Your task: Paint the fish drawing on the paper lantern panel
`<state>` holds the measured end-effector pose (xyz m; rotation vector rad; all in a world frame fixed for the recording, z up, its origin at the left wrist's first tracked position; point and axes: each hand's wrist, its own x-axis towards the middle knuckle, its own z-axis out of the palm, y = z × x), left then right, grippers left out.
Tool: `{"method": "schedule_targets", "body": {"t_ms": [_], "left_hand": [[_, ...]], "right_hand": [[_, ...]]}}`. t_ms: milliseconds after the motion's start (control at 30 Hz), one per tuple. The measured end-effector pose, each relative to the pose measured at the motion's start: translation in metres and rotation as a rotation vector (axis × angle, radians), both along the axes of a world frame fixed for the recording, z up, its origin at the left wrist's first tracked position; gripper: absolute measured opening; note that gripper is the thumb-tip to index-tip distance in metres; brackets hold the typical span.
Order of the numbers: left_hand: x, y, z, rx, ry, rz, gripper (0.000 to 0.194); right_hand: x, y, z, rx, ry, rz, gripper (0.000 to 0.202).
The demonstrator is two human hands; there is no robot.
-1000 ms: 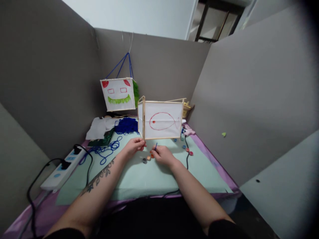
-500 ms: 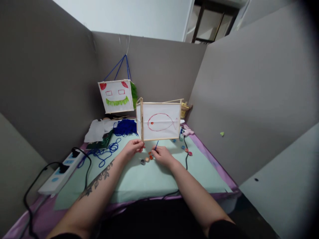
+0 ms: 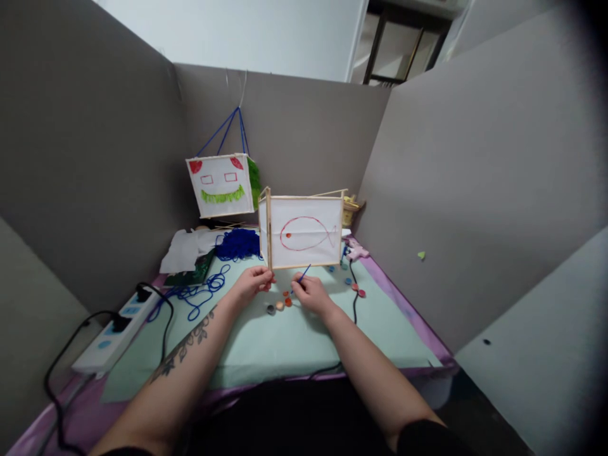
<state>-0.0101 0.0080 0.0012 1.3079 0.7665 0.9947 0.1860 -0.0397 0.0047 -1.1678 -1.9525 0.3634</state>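
Note:
My left hand (image 3: 254,283) pinches the bottom of a wooden corner post of a paper lantern (image 3: 306,253), a stick frame covered in white. Its front panel carries a red fish outline with a filled red eye. Between the fingers of my right hand (image 3: 311,294) is a thin blue paintbrush (image 3: 304,274), its handle slanting up to the right and its tip pointing down beside the paint pots. Those near the brush are an orange-red pot (image 3: 288,303), a peach one (image 3: 280,306) and a grey one (image 3: 270,310).
A finished-looking lantern (image 3: 221,183) with a painted face hangs from blue cords at the back left. Blue yarn (image 3: 237,244), white cloth (image 3: 183,250) and a power strip (image 3: 111,332) lie left. More paint pots (image 3: 355,287) and a black cable sit right. Grey partitions (image 3: 294,133) surround the table.
My right hand has turned the brush, so the handle leans further right and the tip sits lower by the pots. My left hand keeps its hold on the lantern.

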Motion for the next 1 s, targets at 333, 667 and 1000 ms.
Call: {"method": "schedule_targets", "body": {"t_ms": [333, 667, 1000], "left_hand": [[-0.002, 0.003, -0.004, 0.002, 0.015, -0.015, 0.033], [-0.002, 0.004, -0.005, 0.008, 0.020, -0.023, 0.032], [-0.003, 0.004, -0.004, -0.007, 0.005, -0.022, 0.031]], "right_hand": [[-0.002, 0.003, -0.006, -0.102, -0.028, 0.030, 0.020], [-0.003, -0.004, 0.002, -0.167, -0.125, 0.235, 0.019], [0.001, -0.007, 0.001, -0.046, -0.091, 0.229, 0.011]]}}
